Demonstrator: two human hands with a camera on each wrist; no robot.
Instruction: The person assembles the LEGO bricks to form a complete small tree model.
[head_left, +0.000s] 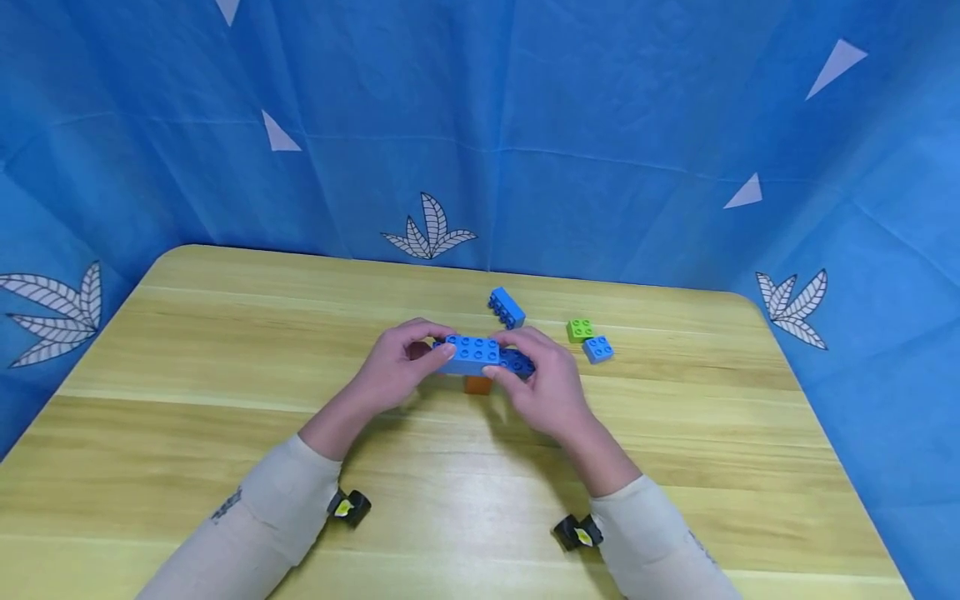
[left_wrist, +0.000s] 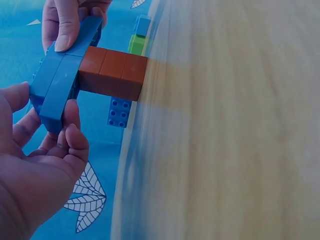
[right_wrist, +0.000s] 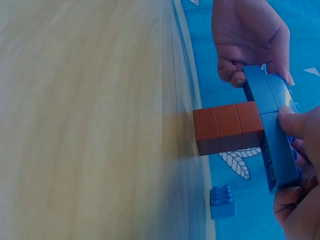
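Note:
A column of orange-brown toy bricks (left_wrist: 112, 72) stands upright on the table, with blue bricks across its top. The uppermost is a long blue toy brick (head_left: 472, 356), studs up; beneath it two more lie end to end, one reaching right as a darker blue brick (head_left: 517, 362). My left hand (head_left: 393, 367) pinches the left end of the blue bricks, thumb on the near side. On the right end, my right hand (head_left: 546, 379) grips them, its thumb at the joint in the right wrist view. The fingers partly hide the far side.
Behind the hands a long blue brick (head_left: 507, 307) lies on its side. A small green brick (head_left: 580, 331) and a small blue brick (head_left: 598, 349) sit to the right, close together. A blue patterned cloth (head_left: 480, 150) hangs beyond the wooden table's (head_left: 225, 333) far edge.

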